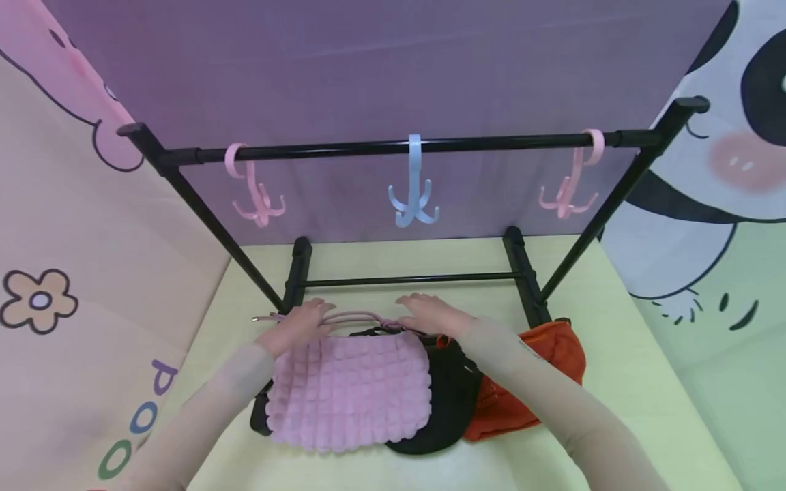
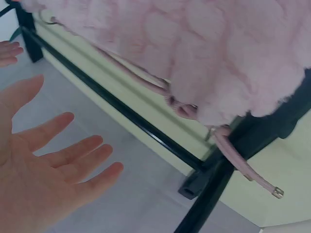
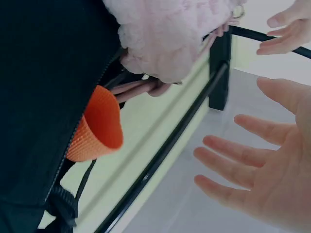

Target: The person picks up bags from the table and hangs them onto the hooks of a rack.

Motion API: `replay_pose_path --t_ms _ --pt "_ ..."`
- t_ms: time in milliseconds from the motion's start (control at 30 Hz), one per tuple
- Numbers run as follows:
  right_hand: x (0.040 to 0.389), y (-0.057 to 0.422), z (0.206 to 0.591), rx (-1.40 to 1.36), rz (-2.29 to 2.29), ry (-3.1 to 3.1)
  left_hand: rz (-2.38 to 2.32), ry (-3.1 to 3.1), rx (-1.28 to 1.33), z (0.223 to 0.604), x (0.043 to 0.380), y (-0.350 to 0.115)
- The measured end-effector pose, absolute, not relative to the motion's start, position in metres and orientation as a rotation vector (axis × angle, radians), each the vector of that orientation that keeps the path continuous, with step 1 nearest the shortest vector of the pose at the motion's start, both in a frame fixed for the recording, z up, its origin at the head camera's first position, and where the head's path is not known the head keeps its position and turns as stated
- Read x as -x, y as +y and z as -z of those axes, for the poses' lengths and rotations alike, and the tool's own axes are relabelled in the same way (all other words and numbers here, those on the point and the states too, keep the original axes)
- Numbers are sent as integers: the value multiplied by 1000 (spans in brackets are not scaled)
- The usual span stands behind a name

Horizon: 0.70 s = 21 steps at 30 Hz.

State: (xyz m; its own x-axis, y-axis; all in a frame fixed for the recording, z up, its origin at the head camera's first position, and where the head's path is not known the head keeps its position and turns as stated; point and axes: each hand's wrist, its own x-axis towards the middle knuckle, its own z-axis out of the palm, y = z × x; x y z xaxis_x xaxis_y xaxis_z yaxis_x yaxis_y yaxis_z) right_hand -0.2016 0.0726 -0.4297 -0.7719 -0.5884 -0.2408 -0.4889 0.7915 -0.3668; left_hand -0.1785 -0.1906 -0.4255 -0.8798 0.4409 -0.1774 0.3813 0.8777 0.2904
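Note:
A pink puffy quilted bag (image 1: 350, 392) lies on the table, its thin pink strap (image 2: 233, 158) trailing along the top edge. Partly beneath it is a black bag (image 1: 454, 402), and an orange-red bag (image 1: 555, 351) lies to the right, partly behind my right forearm. My left hand (image 1: 299, 327) hovers above the pink bag's upper left corner, fingers spread. Near its upper right corner is my right hand (image 1: 434, 315), also with extended fingers. Both wrist views show the palms holding nothing. An orange webbing loop (image 3: 99, 128) pokes out beside the black bag.
Behind the bags stands a black rack with a top bar (image 1: 344, 150) and a low crossbar (image 1: 411, 279). From the top bar hang a pink hook (image 1: 259, 201) at left, a blue hook (image 1: 414, 187) in the middle and another pink hook (image 1: 570, 187) at right.

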Motion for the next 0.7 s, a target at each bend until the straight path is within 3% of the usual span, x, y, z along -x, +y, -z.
replay_pose_path --t_ms 700 --pt "229 40 464 647 308 2530 -281 2659 -527 450 202 -208"
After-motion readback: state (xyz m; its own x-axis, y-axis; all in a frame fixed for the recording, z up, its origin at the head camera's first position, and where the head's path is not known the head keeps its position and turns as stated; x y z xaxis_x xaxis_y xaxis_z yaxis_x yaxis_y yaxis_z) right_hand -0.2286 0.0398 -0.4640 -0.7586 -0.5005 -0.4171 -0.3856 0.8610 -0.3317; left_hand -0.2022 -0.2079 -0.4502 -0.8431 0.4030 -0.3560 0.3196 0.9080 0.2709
